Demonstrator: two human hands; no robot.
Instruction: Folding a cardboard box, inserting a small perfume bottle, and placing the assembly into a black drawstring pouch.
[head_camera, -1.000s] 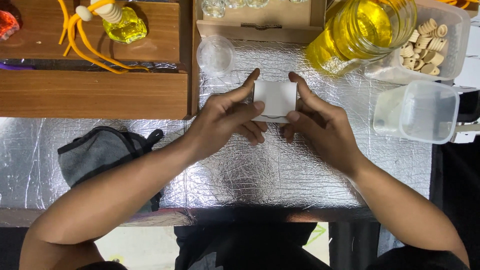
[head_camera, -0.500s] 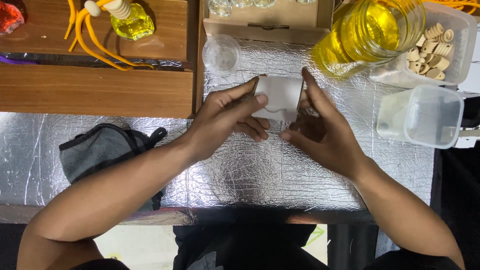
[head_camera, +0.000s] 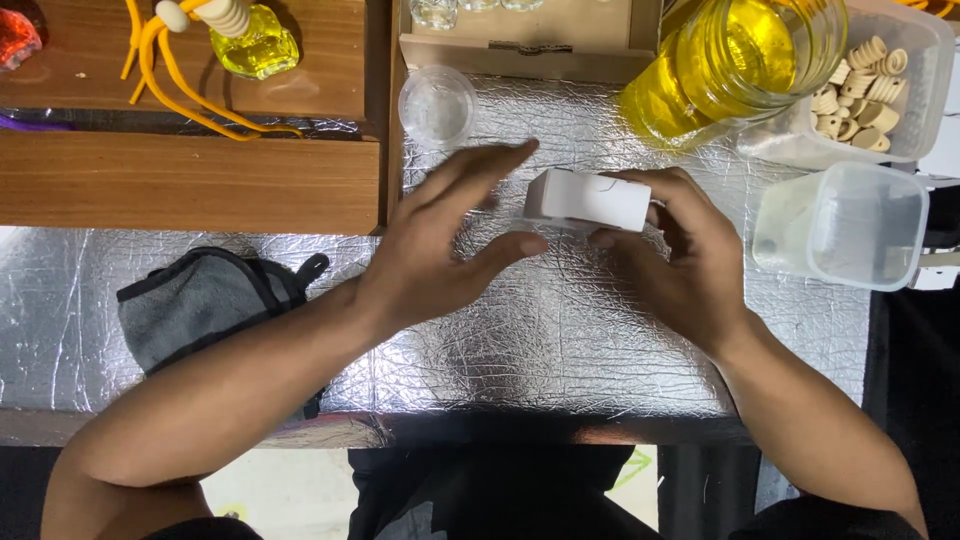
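Here, in the head view, a small white box (head_camera: 588, 199) is held at the centre of the frame above the foil-covered bench (head_camera: 560, 350). It is pinched by the fingers of the right hand (head_camera: 680, 255), while the left hand (head_camera: 440, 250) is spread open just beside it. A jar of yellow liquid (head_camera: 730, 65) is seen at upper right, a grey cloth (head_camera: 200, 305) at lower left.
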